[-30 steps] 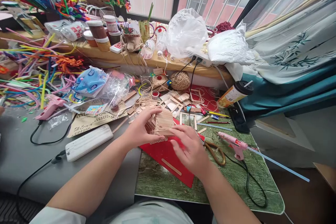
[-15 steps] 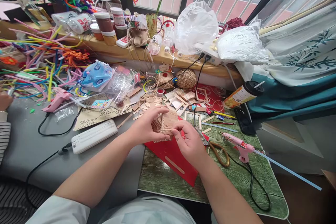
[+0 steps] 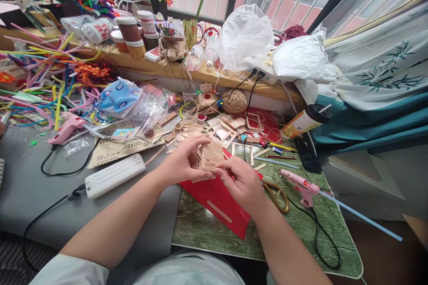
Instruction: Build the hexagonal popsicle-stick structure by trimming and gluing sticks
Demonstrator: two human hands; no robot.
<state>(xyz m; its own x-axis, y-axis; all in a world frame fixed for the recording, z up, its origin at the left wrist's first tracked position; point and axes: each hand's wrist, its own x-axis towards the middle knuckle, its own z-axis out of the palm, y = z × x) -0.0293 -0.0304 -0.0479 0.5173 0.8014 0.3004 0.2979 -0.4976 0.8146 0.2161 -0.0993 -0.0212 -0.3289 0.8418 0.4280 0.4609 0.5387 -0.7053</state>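
Note:
A small house-like model [image 3: 213, 155] built from wooden craft sticks is held up above the red sheet [image 3: 234, 220]. My left hand [image 3: 179, 160] wraps around its left side, thumb along the lower edge and fingers over the top. At the lower right corner of the model, my right hand [image 3: 244, 185] pinches with thumb and index finger. Whether something thin is also between those fingertips is hidden. One loose craft stick [image 3: 219, 211] lies on the red sheet below. Brown-handled scissors [image 3: 277, 197] rest just right of my right hand, partly covered by it.
A pink glue gun [image 3: 301, 185] with a long glue stick lies at right; another pink glue gun [image 3: 68, 127] is at left. A white power bank [image 3: 115, 176], loose sticks [image 3: 227, 127], a twine ball [image 3: 235, 101] and a drink cup [image 3: 304, 122] surround the work. Black cables cross the table.
The view has shifted slightly, moving everything a little left in the picture. Both hands keep their hold on the model, which is turned slightly. The co-worker's hand at far left has mostly left view.

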